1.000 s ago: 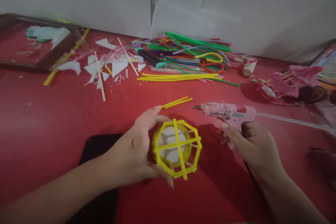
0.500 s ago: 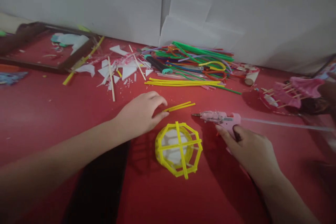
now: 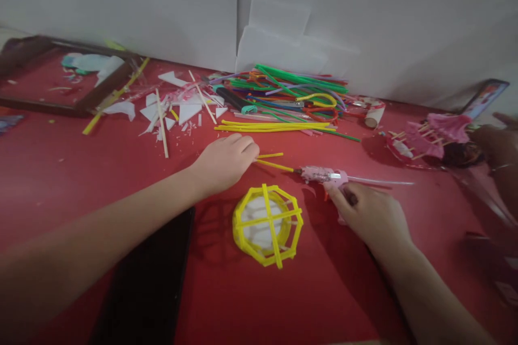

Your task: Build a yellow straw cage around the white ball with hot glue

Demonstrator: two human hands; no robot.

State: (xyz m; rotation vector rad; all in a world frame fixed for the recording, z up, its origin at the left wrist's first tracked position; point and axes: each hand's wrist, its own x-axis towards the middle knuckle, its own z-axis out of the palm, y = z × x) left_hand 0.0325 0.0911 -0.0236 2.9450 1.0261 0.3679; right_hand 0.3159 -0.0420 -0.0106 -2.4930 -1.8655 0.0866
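My left hand (image 3: 230,160) is closed in a pinch on the end of a short yellow pipe cleaner (image 3: 277,165). Another short yellow piece (image 3: 272,155) lies just behind it, partly hidden by the fingers. My right hand (image 3: 364,213) grips a pink glue gun (image 3: 324,174), its nozzle at the free end of the pinched pipe cleaner. A clear glue stick (image 3: 380,180) sticks out of the gun's back. In front of both hands stands a round yellow pipe-cleaner frame (image 3: 270,219), with a cross over its top and a white base inside.
Long yellow pipe cleaners (image 3: 271,127), a coloured pile (image 3: 299,81) and yellow-handled scissors (image 3: 324,98) lie behind. White scraps (image 3: 190,112) and a dark frame (image 3: 44,105) are at the left. At right, another person's hand (image 3: 497,140) is near a pink model (image 3: 429,137). A black slab (image 3: 149,280) lies under my left arm.
My left hand has closed on one short pipe cleaner and lifted it apart from the other. My right hand has brought the glue gun left to its tip. The view has shifted slightly.
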